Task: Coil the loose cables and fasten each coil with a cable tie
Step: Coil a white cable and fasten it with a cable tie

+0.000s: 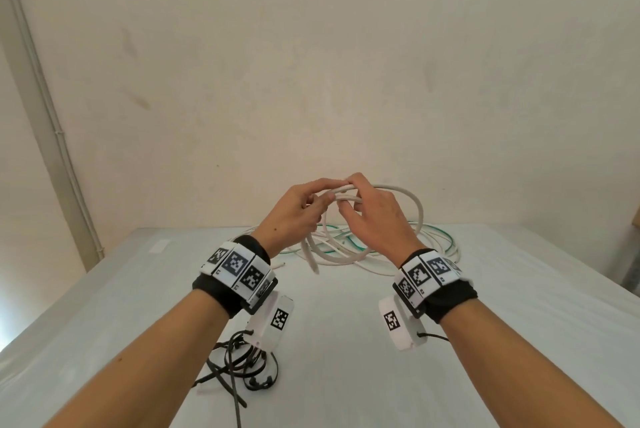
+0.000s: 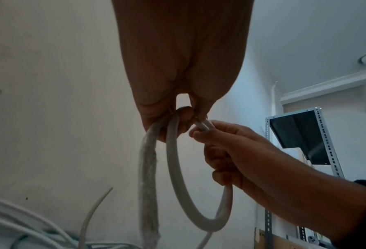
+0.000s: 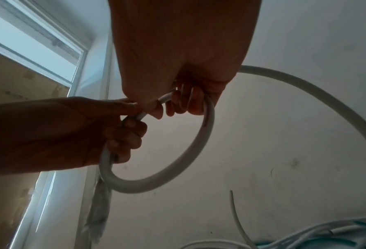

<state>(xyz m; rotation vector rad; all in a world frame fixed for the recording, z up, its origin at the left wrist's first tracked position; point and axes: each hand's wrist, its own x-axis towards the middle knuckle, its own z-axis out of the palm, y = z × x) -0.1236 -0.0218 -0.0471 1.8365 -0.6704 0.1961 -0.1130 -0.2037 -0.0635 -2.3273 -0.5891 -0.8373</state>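
One loop formed so far: left hand [image 1: 294, 211] and right hand [image 1: 375, 216] both grasp the white cable [image 1: 412, 200] above the table [image 1: 346, 375], rest of the cable pile [image 1: 440, 249] uncoiled, black cable ties [image 1: 242, 370] untouched, nothing fastened yet.

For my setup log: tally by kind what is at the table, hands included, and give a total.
Hands: 2, the left hand and the right hand, both gripping the white cable
White cable being coiled: 1
Heap of loose cables, white and green, strands too tangled to count: 1
Bunch of black cable ties, not countable singly: 1
Total: 5
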